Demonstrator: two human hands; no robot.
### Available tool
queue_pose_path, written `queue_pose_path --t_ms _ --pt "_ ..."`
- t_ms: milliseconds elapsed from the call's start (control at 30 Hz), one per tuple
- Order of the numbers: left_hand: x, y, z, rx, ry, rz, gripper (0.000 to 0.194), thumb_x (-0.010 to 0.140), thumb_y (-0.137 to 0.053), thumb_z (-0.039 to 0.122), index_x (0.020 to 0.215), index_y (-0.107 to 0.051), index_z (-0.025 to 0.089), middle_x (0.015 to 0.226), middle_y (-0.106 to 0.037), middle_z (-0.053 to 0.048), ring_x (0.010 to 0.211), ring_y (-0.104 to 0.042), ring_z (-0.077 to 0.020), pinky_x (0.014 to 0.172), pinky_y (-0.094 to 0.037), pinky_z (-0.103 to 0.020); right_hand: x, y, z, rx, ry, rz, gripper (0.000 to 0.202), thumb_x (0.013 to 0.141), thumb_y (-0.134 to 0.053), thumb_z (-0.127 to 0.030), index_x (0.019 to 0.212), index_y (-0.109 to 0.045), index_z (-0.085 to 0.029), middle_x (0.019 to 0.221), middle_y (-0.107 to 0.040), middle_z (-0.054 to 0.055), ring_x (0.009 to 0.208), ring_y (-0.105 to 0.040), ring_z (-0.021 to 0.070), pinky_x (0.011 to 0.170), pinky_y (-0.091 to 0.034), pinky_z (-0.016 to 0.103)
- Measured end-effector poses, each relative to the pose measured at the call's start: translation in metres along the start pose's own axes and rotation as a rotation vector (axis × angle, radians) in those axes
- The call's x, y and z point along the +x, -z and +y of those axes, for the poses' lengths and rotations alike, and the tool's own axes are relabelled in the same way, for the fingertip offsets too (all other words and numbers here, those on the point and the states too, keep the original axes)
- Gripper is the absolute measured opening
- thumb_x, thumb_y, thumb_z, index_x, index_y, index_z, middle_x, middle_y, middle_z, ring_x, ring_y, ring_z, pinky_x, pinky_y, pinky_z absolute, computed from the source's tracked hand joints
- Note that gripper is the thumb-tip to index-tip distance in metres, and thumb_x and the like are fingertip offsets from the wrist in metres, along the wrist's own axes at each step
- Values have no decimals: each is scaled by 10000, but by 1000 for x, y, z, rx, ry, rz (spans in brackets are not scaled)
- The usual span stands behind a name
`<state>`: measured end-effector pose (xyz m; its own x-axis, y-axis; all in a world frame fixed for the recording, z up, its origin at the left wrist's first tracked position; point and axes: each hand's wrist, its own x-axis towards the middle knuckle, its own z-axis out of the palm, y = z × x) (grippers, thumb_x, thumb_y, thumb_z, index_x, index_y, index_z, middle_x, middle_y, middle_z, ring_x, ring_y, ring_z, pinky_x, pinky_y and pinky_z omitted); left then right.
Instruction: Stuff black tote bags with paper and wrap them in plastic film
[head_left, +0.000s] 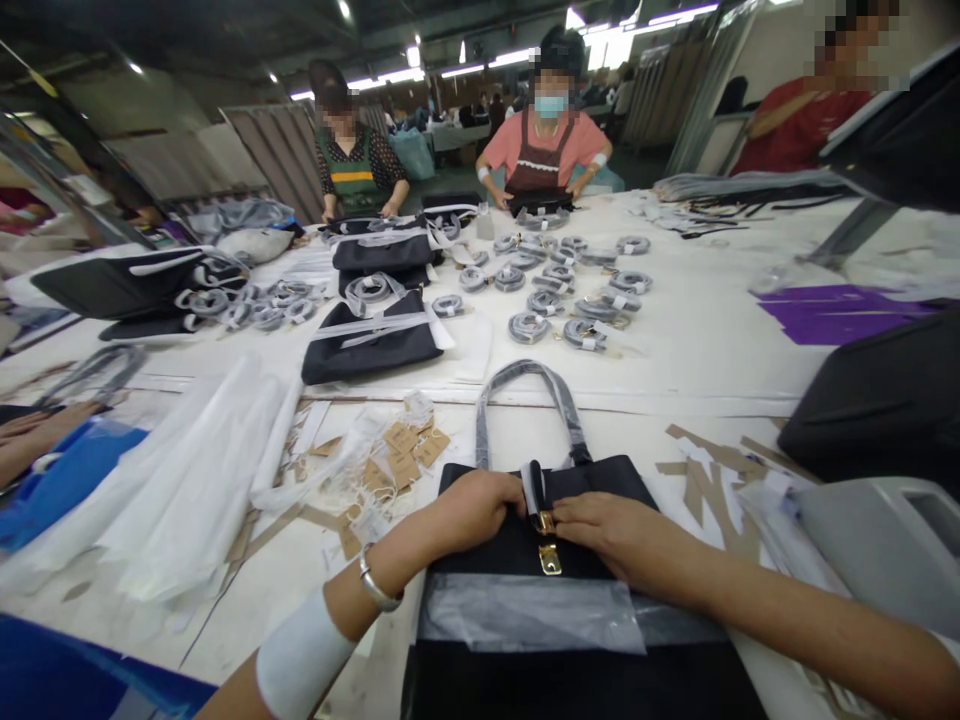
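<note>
A black handbag (pixel 600 690) lies in front of me, its handle (pixel 529 372) wrapped in clear plastic and pointing away. Clear film (pixel 525 612) covers a band across its front. From its top edge comes a short black closure strap (pixel 535 482) with a gold clasp end (pixel 545 522). Just below, a gold lock plate (pixel 550 560) is fixed to the bag. My left hand (pixel 480 510), fingers curled, grips the strap from its left side. My right hand (pixel 611 535) rests over the bag, fingers together and fingertips on the clasp end; its thumb is hidden.
Brown paper tags (pixel 405 450) and white tissue sheets (pixel 195 470) lie to the left. Several coiled straps (pixel 529 325) and other black bags (pixel 373 340) cover the middle. Right are cardboard strips (pixel 705 490) and a grey machine (pixel 885 540). Co-workers (pixel 551 150) stand across the table.
</note>
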<state>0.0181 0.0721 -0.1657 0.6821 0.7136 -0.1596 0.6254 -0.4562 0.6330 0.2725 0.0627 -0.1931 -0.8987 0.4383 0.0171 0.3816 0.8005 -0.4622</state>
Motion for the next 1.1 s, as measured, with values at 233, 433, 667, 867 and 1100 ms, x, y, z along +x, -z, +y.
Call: queue_pose_path --t_ms 233,433,667,867,1100 --pt "21 -6 5 13 310 356 266 898 -540 257 1119 -660 171 934 -724 -51 816 -669 -201 778 -507 -303 4 1 2 57 -13 40 484 789 -472 -14 1213 -667 -141 1246 -664 136 1150 -609 234 1013 -478 389" --pt "29 -8 2 77 222 202 257 818 -727 375 1005 -705 201 917 -688 -45 813 -636 -199 733 -469 -283 0 1 2 57 -27 99 446 833 -444 -27 1191 -668 -169 1213 -678 105 1110 -623 218 989 -496 369" --pt "15 -4 23 -126 235 271 142 856 -691 320 900 -668 187 673 -646 25 619 -593 -134 581 -396 -221 2 7 9 55 -187 333 374 902 -430 -72 1187 -651 -169 1153 -693 106 1074 -630 231 959 -506 397" --pt "-10 -20 47 -52 47 188 93 865 -699 298 892 -686 210 860 -721 1 795 -660 -154 693 -431 -220 0 22 -4 348 -239 261 240 956 -503 -185 1104 -691 -205 1072 -717 45 1004 -651 179 908 -491 294" --pt "-31 -23 61 -161 129 73 100 919 -633 305 979 -678 238 936 -748 20 838 -701 -155 720 -456 -204 -20 30 -33 560 -172 -94 242 987 -507 -278 1113 -711 -244 1009 -730 23 945 -670 168 859 -475 251"
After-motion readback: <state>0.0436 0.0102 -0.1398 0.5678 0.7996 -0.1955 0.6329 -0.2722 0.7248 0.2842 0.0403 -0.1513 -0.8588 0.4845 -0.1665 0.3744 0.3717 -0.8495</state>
